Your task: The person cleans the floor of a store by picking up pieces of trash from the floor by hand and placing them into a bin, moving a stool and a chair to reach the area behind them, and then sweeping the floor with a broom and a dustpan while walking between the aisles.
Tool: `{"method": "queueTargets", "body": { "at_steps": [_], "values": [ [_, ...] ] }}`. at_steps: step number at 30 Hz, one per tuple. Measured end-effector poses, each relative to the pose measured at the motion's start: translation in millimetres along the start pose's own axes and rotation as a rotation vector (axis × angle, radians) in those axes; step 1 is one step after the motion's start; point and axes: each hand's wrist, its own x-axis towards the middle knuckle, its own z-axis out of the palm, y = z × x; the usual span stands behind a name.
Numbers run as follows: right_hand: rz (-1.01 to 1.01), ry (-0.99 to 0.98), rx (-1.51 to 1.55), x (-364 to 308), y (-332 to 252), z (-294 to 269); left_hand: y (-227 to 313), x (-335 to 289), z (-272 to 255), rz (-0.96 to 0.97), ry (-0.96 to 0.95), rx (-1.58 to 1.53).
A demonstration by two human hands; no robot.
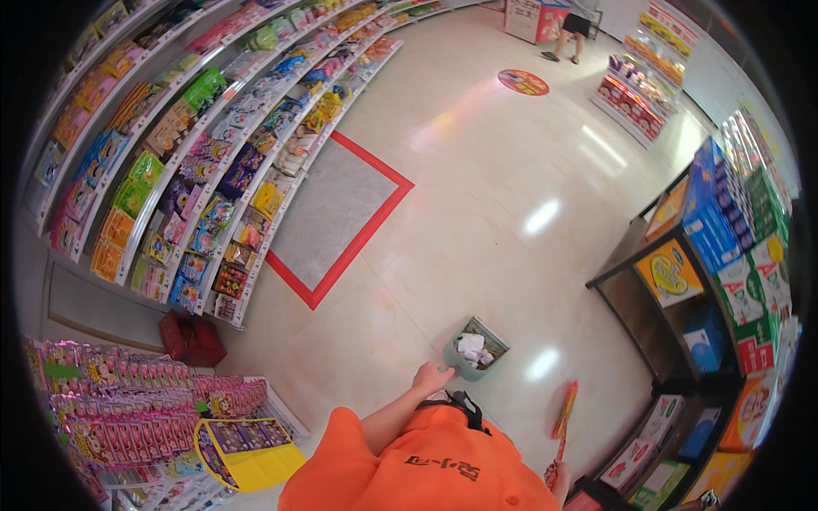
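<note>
My left hand point(434, 376) is closed at the near left edge of a grey-green dustpan point(495, 331). Crumpled white paper point(474, 349) lies inside the dustpan, just above the floor or on it; I cannot tell which. Low on the right, my right hand point(556, 477) is wrapped round the thin red handle of a broom-like stick point(566, 407). Its narrow red, orange and yellow end points away from me over the floor. The exact kind of this stick is hard to make out. An orange garment point(426, 464) covers my body between the two arms.
Shelves of packaged snacks point(204, 162) curve along the left. Pink packets point(145, 417) and a yellow display sheet point(256, 456) stand near left, by a dark red box point(192, 338). A dark rack point(630, 298) with cartons borders the right. A person point(574, 34) stands far off near a display stand point(643, 77).
</note>
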Motion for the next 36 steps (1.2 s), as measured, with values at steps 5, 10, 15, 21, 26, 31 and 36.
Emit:
{"method": "queueTargets", "body": {
  "at_steps": [5, 10, 15, 21, 26, 31, 36],
  "values": [
    [-0.007, 0.038, -0.009, 9, -60, 28, 40, 39, -42, -0.095, 0.078, 0.032],
    [0.026, 0.076, 0.024, 36, -135, 70, 26, 112, -67, -0.184, 0.403, -0.213],
    [0.085, 0.076, 0.114, 60, -217, 125, 69, 179, -99, -0.336, 0.632, -0.451],
    [0.204, 0.014, 0.377, 60, -316, 249, 181, 240, -151, -0.314, 0.815, -0.489],
    [-0.109, -0.011, -0.099, 85, -386, 359, 167, 323, -162, -0.343, 0.885, -0.643],
    [-0.62, 0.254, -1.362, 187, -453, 460, 259, 408, -197, -0.482, 0.771, -0.933],
    [-0.613, 0.134, -1.15, 186, -544, 556, 353, 545, -229, -0.446, 0.626, -0.913]
  ]
}}
